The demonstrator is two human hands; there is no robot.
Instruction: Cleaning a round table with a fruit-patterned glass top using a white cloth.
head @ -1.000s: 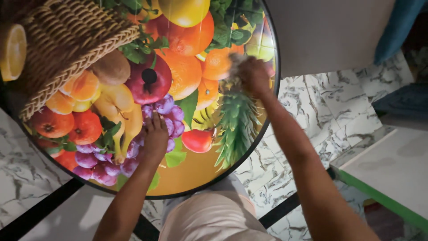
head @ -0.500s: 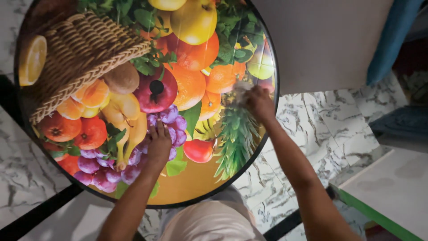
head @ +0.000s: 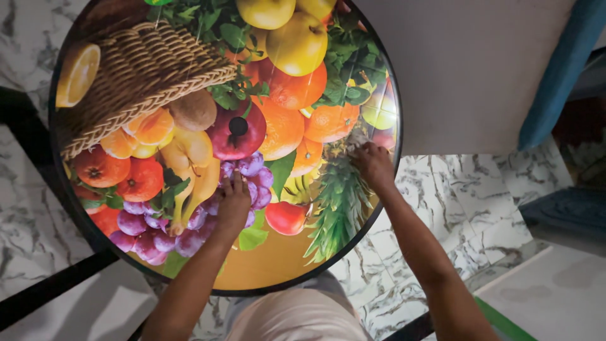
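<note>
The top edge of the frame is cutting off the round table (head: 385, 82). The right hand (head: 374, 165) is covering most of a pale cloth (head: 357, 139), which is looking blurred. The left hand (head: 234, 203) is hiding part of the printed grapes. Both arms are running out of the bottom edge.

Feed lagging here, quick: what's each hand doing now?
Left hand: open, flat on the round fruit-print tabletop, holding nothing.
Right hand: closed on a small cloth.
</note>
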